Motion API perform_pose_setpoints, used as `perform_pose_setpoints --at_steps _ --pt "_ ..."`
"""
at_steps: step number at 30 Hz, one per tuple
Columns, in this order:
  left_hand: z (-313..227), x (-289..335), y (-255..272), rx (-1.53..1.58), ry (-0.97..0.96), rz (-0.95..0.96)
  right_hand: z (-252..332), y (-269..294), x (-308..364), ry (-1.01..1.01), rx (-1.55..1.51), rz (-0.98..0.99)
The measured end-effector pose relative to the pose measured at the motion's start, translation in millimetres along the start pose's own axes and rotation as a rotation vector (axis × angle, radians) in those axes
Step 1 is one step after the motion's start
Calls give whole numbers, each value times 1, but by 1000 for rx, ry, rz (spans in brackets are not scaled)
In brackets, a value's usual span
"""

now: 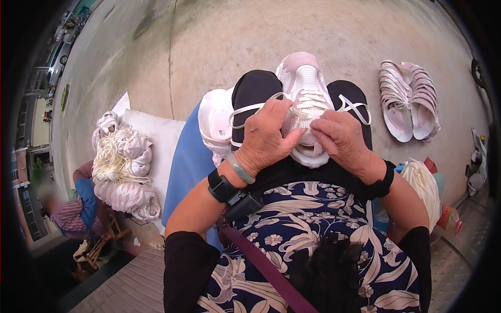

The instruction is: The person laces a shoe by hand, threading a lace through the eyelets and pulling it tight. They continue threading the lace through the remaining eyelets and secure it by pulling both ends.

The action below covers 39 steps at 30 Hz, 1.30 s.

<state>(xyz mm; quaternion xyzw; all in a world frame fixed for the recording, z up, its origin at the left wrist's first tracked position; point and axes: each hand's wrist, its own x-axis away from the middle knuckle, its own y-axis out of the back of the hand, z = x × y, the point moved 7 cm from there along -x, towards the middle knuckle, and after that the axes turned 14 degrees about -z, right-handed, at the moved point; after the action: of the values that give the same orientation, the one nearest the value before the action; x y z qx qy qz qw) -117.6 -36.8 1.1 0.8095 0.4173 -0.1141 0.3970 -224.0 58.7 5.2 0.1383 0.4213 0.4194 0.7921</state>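
Note:
A white and pink sneaker [301, 70] rests between my knees, its toe pointing away from me. White shoelace [311, 97] crosses its front, and the loose ends loop out over both knees. My left hand [265, 130] grips the sneaker's left side near the collar, thumb and fingers bent around the eyelet edge. At the top of the lacing, by the tongue, my right hand [342, 140] pinches the shoelace between thumb and fingertips; the pinched bit is mostly hidden. Another white and pink sneaker [215, 122] lies beside my left knee.
Bundled sneakers [128, 198] and a heap of cream laces [122, 159] lie on the left. More tied pale pink shoes [409, 99] sit on the concrete at right. A hank of white laces [420, 182] hangs by my right elbow. Another person [78, 214] sits at far left.

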Motion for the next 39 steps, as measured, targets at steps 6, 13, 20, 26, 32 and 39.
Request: perform_pose_setpoints --at_steps 6,13,20,26,32,39 --pt "0 10 -4 -90 -9 38 3 -22 -6 67 79 1" --pt "14 19 -15 10 152 78 -5 -28 -6 -22 120 -46" --pt "18 21 -14 31 113 52 -1 -34 -7 7 146 -25" --pt "16 19 -13 125 109 -11 8 -38 -15 160 213 29" --pt "11 20 -11 36 62 1 15 3 8 301 239 -5" --pt "11 19 -12 19 102 31 -71 141 113 -435 252 -210"
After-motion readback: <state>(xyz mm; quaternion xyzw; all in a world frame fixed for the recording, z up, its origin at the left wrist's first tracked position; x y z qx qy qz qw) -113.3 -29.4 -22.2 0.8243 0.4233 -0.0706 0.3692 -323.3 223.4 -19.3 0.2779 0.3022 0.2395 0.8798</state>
